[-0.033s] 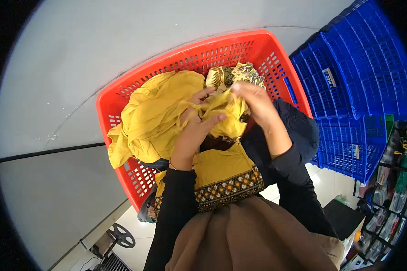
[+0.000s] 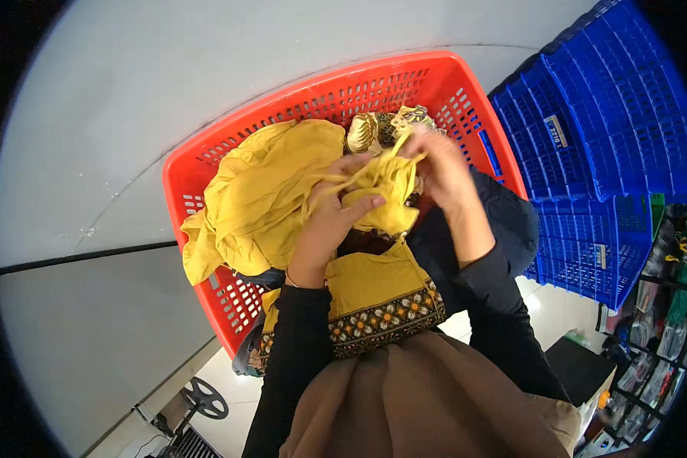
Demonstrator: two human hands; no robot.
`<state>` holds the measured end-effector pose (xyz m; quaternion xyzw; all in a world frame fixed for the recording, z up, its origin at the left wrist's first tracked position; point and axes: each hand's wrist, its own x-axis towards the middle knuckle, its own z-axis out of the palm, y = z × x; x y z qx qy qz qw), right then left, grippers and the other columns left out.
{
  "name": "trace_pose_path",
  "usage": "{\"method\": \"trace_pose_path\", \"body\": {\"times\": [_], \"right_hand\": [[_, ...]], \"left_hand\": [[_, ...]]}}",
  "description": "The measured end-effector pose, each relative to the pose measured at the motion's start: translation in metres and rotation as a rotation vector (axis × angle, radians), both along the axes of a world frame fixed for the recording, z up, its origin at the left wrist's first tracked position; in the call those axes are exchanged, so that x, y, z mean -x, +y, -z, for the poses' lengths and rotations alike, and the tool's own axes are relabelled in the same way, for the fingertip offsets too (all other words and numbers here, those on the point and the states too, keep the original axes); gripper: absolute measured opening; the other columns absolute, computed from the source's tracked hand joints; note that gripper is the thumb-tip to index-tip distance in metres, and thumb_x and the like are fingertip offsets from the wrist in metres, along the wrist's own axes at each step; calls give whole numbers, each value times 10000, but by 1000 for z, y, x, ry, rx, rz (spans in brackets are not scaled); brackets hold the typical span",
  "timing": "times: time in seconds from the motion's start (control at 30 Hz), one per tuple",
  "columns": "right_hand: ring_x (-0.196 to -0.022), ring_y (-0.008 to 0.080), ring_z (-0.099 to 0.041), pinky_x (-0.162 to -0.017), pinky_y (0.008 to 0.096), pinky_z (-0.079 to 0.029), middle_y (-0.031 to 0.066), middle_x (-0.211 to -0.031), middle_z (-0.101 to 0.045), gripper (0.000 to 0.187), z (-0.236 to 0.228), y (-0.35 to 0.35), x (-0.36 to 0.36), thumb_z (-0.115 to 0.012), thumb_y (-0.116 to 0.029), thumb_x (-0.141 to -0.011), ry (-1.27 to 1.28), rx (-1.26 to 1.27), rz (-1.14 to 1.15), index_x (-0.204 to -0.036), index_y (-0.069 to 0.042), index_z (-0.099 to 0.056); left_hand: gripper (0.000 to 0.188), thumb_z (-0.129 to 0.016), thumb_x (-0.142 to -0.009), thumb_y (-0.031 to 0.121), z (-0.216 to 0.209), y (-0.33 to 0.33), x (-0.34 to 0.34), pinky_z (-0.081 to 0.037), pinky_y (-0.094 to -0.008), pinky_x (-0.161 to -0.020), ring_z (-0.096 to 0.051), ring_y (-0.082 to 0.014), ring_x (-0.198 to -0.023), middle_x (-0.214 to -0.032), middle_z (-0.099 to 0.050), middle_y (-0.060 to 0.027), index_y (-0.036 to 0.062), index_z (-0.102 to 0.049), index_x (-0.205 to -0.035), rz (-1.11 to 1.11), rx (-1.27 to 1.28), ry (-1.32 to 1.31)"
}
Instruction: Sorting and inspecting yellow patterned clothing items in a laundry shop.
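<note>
A mustard-yellow garment [image 2: 271,191] lies bunched over the left side of a red plastic basket [image 2: 320,91]. My left hand [image 2: 332,204] is closed around a gathered part of the yellow cloth, its thumb resting on top. Slightly blurred, my right hand [image 2: 444,172] pinches a thin yellow strip [image 2: 401,143] of that cloth and holds it up, taut. Below the hands, a yellow panel with a dark flower-patterned border [image 2: 389,317] hangs over the basket's near side. Cream-and-brown patterned cloth [image 2: 366,131] sits behind the hands, and dark navy cloth [image 2: 504,217] at the right.
Blue plastic crates [image 2: 603,114] are stacked to the right of the basket. A grey wall panel [image 2: 130,99] runs along the far and left sides. Packets hang on a dark rack [image 2: 664,336] at lower right. A black wheel [image 2: 204,398] shows at lower left.
My right hand has moved a little right, drawing the yellow strip up and out. My left hand has barely shifted, its fingers now more covered by cloth.
</note>
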<state>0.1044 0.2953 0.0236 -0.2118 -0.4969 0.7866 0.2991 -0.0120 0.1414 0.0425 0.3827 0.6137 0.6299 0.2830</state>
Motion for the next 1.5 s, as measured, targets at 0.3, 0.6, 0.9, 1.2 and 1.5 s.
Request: {"method": "trace_pose_path", "body": {"times": [0.3,0.6,0.9,1.2,1.5], "right_hand": [[-687,199,-581,-706,370,-471,48,-700,-601,361,2,33,-26,-449,-391,-896,-496,10,395,-869,-81,-631],[-851,166,-554,-781,306,-429,56,-835,-610,264,-30,-15,-6,-499,-244,-890,-118,-615,-138,-852,-4,-603],[-641,148,-512,-621,291,-398,46,-612,-567,183,-45,-35,-3,-653,-167,-789,-234,-631,-422,-706,-10,-609],[-529,228,-476,-790,357,-351,50,-512,-439,308,-190,-33,-102,-626,-114,-745,76,-1120,-518,-507,-47,-442],[-653,178,-547,-803,375,-300,22,-652,-576,245,-291,-17,-147,-662,-329,-755,-373,-1653,-321,-732,-89,-618]], "left_hand": [[153,-668,-740,109,14,-1,17,-424,-290,-682,-561,-185,-747,-783,-614,-55,31,-636,-868,82,139,509],[79,-619,-775,89,7,-4,10,-394,-277,-720,-511,-155,-764,-806,-606,-45,46,-625,-841,106,86,458],[235,-580,-836,263,-1,-14,8,-338,-326,-876,-475,-177,-678,-759,-528,-45,32,-579,-795,82,-89,-247],[354,-532,-797,394,-75,18,10,-204,-507,-1011,-529,-165,-519,-513,-502,1,123,-544,-570,156,-292,946],[306,-737,-588,358,-229,28,-10,-235,-500,-989,-487,-140,-478,-479,-473,28,135,-538,-521,309,-451,1128]]}}
